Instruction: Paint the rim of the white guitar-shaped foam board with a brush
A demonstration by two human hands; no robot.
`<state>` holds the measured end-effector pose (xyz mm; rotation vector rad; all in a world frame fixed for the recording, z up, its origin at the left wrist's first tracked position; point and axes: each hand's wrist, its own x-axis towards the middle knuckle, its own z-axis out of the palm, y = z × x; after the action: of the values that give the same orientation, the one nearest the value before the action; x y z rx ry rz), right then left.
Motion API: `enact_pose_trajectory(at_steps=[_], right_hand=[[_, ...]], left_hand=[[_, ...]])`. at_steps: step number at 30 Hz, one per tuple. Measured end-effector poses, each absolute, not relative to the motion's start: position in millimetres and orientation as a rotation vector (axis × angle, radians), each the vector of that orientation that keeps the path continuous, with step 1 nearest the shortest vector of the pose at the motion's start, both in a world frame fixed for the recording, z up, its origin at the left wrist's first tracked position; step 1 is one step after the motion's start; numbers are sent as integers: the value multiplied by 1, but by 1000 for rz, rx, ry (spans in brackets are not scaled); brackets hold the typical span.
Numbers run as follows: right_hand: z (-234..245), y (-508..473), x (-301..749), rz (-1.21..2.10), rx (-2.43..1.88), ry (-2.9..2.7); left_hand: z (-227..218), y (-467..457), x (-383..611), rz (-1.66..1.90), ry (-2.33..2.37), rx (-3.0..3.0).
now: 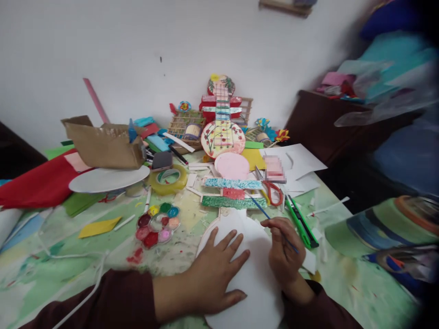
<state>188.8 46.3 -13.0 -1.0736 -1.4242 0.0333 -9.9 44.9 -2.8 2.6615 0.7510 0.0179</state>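
A white guitar-shaped cutout (252, 269) lies in front of me, with a blue strip (236, 183), a green strip (219, 201) and a red patch between them, and a pink rounded head at its far end. My left hand (214, 269) rests flat on the white body, fingers spread. In my right hand (286, 249) is a thin blue paintbrush (259, 206), its tip near the red patch and the green strip. Left of the cutout sits a paint palette (158, 225) with wells of several colours.
A painted guitar model (222, 137) leans at the back wall. Scissors (273, 193) and a green box cutter (302, 224) lie on the right. Left are a tape roll (169, 179), a white plate (109, 179) and a cardboard box (103, 145). A striped container (377, 226) stands right.
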Motion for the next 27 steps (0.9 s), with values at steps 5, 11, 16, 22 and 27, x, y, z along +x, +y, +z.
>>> enact_pose_trajectory(at_steps=[5,11,16,22,27], right_hand=[[-14,46,193,32,-1096,-1374],[-10,25,198,-39,-1152,-1545],[-17,-5,199,-131,-1353,-1769],[-48,-16,203,-293,-1379,-1818],[-67,-10,204,-301,-1376,-1823]], left_hand=[[0,43,-6,-60,787,2687],[-3,42,-5,-18,812,2705],[0,39,-2,-77,832,2708],[9,38,4,-176,865,2693],[14,35,7,-220,896,2667]])
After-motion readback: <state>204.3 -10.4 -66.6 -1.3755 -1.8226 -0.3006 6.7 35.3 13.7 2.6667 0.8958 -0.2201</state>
